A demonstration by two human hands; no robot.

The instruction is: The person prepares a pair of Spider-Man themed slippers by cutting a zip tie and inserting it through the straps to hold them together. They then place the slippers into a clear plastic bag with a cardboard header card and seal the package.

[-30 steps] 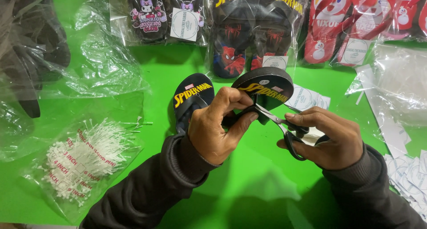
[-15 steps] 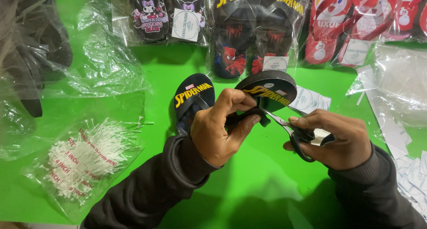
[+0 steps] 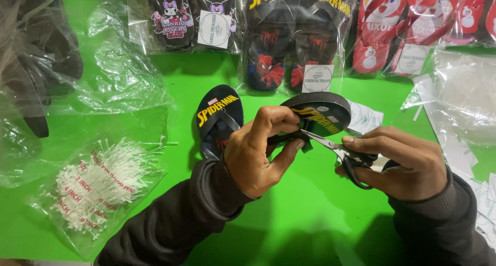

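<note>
Left of centre a clear bag of white plastic loop pins [image 3: 98, 186] lies on the green table [image 3: 310, 219], then the left hand [image 3: 258, 152] pinches a black foam sandal [image 3: 318, 113] tilted, long axis across, just left of the right hand [image 3: 398, 162] gripping steel scissors [image 3: 336, 144] whose blades touch its underside.

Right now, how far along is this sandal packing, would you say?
Three pairs already sit sealed in clear bags along the top. In hand: the left hand grips a black sandal while the right hand works scissors at its strap. Its mate lies unbagged on the green table. Loose tags and empty bags wait alongside.
</note>
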